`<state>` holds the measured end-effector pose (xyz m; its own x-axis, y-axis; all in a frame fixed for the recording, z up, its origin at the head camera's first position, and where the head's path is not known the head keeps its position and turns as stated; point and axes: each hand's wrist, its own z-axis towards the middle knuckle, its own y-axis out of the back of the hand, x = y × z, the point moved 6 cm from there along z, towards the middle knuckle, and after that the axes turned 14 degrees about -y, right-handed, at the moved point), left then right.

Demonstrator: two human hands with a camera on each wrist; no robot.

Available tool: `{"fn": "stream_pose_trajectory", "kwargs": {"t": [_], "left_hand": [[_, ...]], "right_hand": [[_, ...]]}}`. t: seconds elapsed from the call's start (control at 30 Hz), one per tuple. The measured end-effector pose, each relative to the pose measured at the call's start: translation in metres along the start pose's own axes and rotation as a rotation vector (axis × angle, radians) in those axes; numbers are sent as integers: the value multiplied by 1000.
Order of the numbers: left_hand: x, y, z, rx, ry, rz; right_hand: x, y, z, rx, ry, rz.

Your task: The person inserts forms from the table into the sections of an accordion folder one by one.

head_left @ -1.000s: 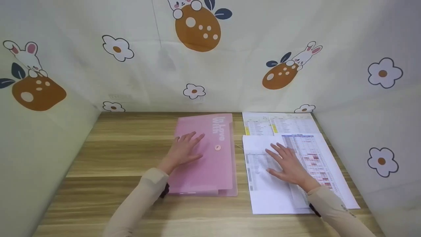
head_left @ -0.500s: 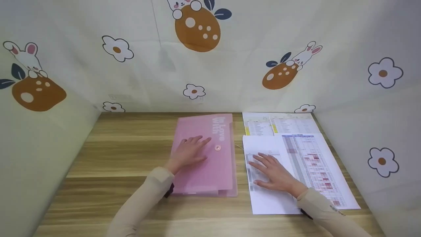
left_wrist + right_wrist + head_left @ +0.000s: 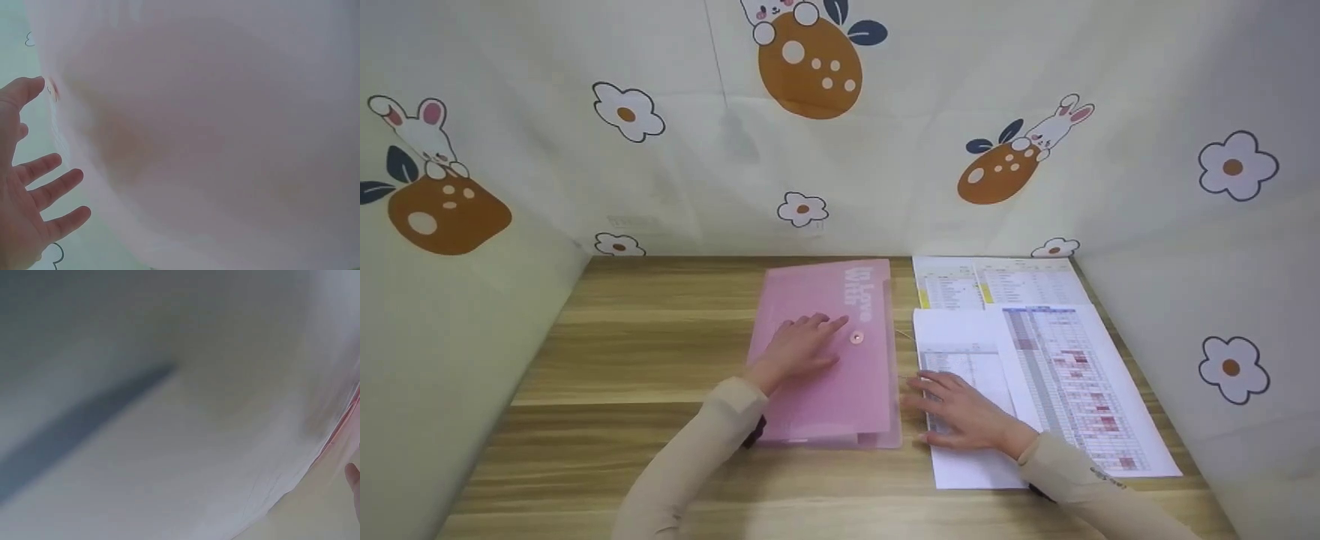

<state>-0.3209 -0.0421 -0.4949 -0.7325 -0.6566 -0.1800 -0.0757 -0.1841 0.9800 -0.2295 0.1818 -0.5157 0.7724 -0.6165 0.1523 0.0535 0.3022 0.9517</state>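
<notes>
Left hand [image 3: 799, 346]: flat, fingers straight, pressing the pink folder [image 3: 832, 352].
Right hand [image 3: 964, 409]: flat on the sheet [image 3: 971, 457], gripping nothing.
Risk: the sheet could crumple against the folder's edge.

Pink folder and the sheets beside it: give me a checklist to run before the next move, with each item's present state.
1. Pink folder lies flat on the table: ok.
2. Left hand rests flat on the folder, fingers straight: ok.
3. Snap button is clear of the fingers: ok, just beside the fingertips.
4. Folder flap is fastened: cannot tell.
5. Right hand lies on the front sheet at its left edge, fingers spread: ok.
6. Sheets squared into one stack: not ok; the back sheet sticks out behind the front ones.
</notes>
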Motion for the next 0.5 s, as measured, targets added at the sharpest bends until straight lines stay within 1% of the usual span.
{"fn": "stream_pose_trajectory", "kwargs": {"t": [0.1, 0.27, 0.5], "left_hand": [[-1, 0, 2, 9, 2, 11], [-5, 1, 6, 1, -5, 22], [-7, -1, 12, 18, 0, 12]], "right_hand": [[5, -2, 1, 11, 30, 2], [11, -5, 2, 33, 71, -10], [16, -11, 2, 85, 89, -8]]}}
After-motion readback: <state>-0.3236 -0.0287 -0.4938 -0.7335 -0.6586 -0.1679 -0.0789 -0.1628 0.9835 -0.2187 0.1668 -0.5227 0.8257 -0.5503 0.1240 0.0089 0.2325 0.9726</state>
